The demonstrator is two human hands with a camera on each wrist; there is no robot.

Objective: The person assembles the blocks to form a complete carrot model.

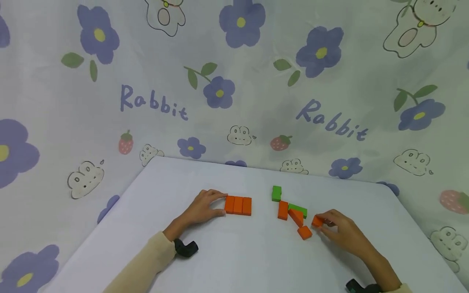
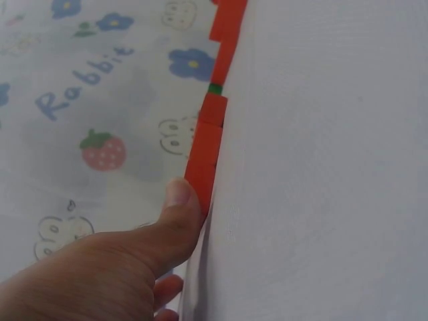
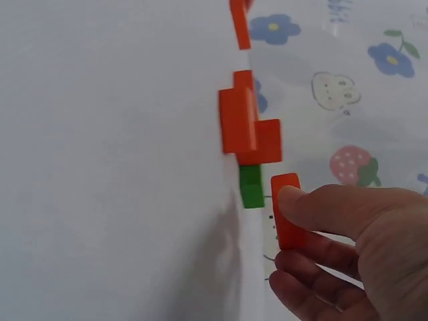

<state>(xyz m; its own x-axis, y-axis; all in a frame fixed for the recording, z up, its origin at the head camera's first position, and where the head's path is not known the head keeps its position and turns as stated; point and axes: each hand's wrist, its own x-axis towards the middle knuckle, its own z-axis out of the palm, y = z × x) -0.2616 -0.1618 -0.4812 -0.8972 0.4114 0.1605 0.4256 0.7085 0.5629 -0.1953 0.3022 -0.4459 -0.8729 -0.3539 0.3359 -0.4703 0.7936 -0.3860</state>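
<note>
Three orange blocks (image 1: 238,205) lie side by side in a row at the middle of the table. My left hand (image 1: 203,207) is at the row's left end, its thumb and index fingertip holding the near and far corners of the leftmost block. The thumb (image 2: 179,194) shows against that block in the left wrist view. On the right, my right hand (image 1: 344,232) pinches a small orange block (image 3: 287,214) between thumb and fingers. Just left of it are a square orange block (image 1: 304,232), an orange triangular block (image 1: 296,217) and a green block (image 1: 299,210).
An upright-looking orange block (image 1: 283,210) sits beside the triangular one, with another green block (image 1: 276,193) behind it. The white table (image 1: 234,260) meets a patterned cloth (image 1: 234,114) at its back edge. Black wrist cameras (image 1: 186,248) are strapped to both wrists.
</note>
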